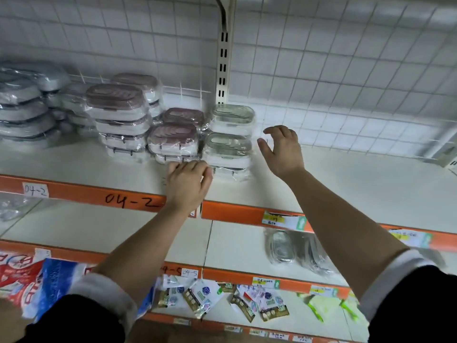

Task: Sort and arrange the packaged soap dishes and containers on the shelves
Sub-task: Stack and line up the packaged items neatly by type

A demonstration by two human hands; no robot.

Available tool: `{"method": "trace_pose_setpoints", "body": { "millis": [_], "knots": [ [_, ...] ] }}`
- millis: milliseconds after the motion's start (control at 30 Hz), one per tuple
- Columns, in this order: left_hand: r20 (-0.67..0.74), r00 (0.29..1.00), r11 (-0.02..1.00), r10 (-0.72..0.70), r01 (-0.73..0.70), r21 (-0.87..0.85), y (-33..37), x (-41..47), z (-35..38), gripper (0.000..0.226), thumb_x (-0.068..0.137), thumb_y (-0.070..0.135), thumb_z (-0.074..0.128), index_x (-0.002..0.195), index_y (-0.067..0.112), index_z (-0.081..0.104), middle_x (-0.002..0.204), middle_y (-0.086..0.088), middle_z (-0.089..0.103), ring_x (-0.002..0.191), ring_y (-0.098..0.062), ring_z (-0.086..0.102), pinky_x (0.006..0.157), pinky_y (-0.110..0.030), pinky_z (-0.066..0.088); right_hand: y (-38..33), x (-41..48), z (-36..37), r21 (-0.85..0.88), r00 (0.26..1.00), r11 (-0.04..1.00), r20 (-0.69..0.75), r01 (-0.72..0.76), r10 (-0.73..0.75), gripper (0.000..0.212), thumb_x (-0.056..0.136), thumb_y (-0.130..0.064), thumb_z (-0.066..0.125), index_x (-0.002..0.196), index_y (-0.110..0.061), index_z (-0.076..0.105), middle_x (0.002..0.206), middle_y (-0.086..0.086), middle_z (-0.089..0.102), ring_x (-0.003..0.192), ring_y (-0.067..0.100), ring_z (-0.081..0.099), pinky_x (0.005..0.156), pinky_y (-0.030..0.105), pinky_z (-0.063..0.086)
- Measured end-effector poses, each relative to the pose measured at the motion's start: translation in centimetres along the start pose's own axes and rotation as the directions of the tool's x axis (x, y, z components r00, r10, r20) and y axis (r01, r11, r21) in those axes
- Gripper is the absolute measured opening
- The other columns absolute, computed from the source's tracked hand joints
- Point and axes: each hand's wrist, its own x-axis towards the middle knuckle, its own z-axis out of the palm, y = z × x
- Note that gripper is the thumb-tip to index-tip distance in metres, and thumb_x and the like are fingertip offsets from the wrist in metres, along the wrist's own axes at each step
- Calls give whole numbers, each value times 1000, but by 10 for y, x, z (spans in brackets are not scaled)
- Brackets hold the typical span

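The move ahead turns on the green-lidded stack (228, 144) of wrapped soap dishes, which stands on the shelf (346, 184) between my two hands. From my right hand (282, 149) it lies at 9 o'clock, just beside my thumb and fingertips, though as far as I can see they are not touching it. That hand is spread wide, palm turned toward the stack, holding nothing. From my left hand (189, 180) the same stack sits at about 1 o'clock, and the mauve-lidded stack (173, 142) is at 11 o'clock, just above my knuckles. My left fingers are curled down at the foot of those two stacks, and I cannot tell whether they pinch a wrapper or only rest against it. Each dish runs long from 9 to 3 o'clock, parallel to the shelf's orange front edge (235, 214), so its short right end faces my right palm. I judge the right hand better placed to close in on that end, with the left steadying the low front corner.
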Motion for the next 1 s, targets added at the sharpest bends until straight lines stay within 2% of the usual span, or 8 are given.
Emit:
{"method": "trace_pose_setpoints", "body": {
  "millis": [133,267,433,533,600,700,833,1000],
  "knots": [
    [1,1000,998,20,-20,-60,31,-21,-2,34,96,25,36,78,12,61,71,-4,62,67,-28,58,76,-39,34,40,-48,-32,-26,998,998,-13,-60,60,34,97,-32,53,124,-12,59,128,6,56,125,30,41,91,41,43],
    [10,999,989,49,-47,-141,87,-45,-1,34,98,28,34,83,13,61,79,-2,61,76,-26,56,78,-41,37,75,-99,-64,-30,994,994,-34,-101,100,32,95,-25,57,121,-7,63,124,12,59,124,35,42,92,45,44],
    [6,991,970,134,-130,-207,161,-85,1,27,95,28,41,91,15,64,92,-1,63,87,-25,55,78,-40,36,112,-173,-102,-35,994,996,-76,-80,77,26,92,-18,60,115,-5,65,118,14,61,116,37,47,98,39,38],
    [8,987,965,159,-154,-212,199,-112,5,25,94,27,43,93,14,65,95,-1,63,89,-26,56,77,-39,35,133,-214,-121,-66,985,996,-167,-54,43,21,89,-13,62,106,-3,65,109,16,61,103,38,49,92,39,37],
    [76,984,965,162,-141,-222,221,-129,8,26,94,26,42,95,14,66,97,-2,64,91,-27,58,78,-40,37,145,-240,-128,-70,978,993,-190,-97,82,18,86,-13,61,99,-1,61,103,18,59,95,37,49,85,39,35],
    [178,973,967,146,-102,-235,246,-154,16,29,93,26,41,96,12,66,98,-3,65,89,-28,59,77,-40,39,157,-281,-125,-75,983,989,-145,-124,112,15,86,-12,61,97,-1,60,100,20,58,92,38,49,82,39,33],
    [305,937,965,169,-95,-243,265,-179,34,38,94,30,37,103,10,67,102,-5,67,93,-29,60,80,-40,42,174,-320,-110,-14,983,983,-18,-183,182,23,90,-14,62,112,-6,65,115,14,58,107,37,48,93,40,37],
    [404,899,956,169,-50,-289,269,-195,74,45,93,30,37,112,4,67,110,-11,68,99,-33,62,84,-41,50,196,-334,-77,35,965,966,79,-255,251,31,91,-20,63,120,-7,64,126,14,57,121,35,45,101,42,39]
  ]
}}
